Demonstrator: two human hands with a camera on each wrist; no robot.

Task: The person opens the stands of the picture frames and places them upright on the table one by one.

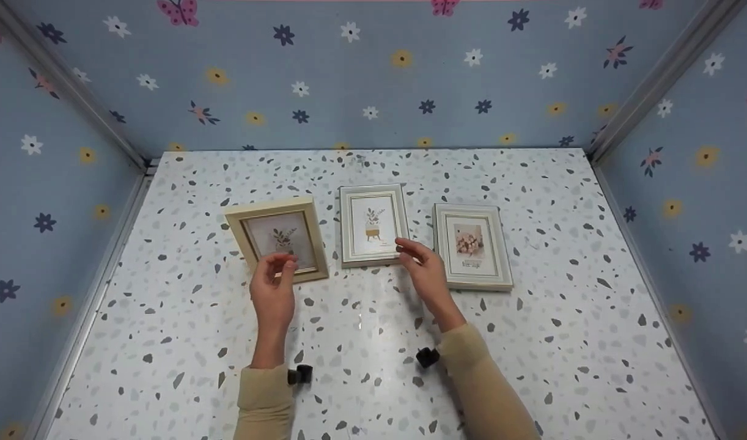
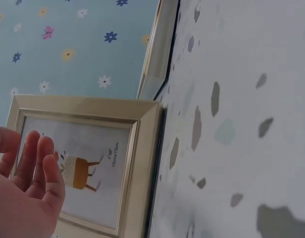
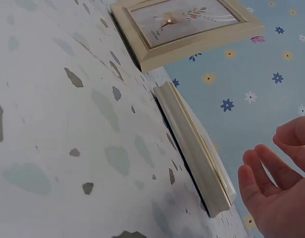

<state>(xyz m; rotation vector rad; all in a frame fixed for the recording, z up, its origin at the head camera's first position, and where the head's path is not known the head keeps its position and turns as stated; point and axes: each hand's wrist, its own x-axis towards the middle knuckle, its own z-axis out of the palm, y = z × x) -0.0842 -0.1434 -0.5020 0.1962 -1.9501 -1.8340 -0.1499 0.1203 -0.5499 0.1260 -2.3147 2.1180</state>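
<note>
Now | left hand (image 1: 274,290), right hand (image 1: 427,272): we're seeing loose fingers, holding nothing | tan frame (image 1: 277,232) standing leftmost, middle frame (image 1: 371,223) and right frame (image 1: 471,247) lying flat | risk: we're judging a left-hand bump could topple tan frame

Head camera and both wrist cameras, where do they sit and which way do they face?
Head: on the head, facing forward and down at the standing gold frame and two flat white frames; left hand, right hand and sleeves show.
Left wrist: on that wrist, facing the standing gold frame; only the left hand shows.
Right wrist: on that wrist, facing along the tabletop past one white frame; only the right hand shows.
Both wrist views share the gold frame.
</note>
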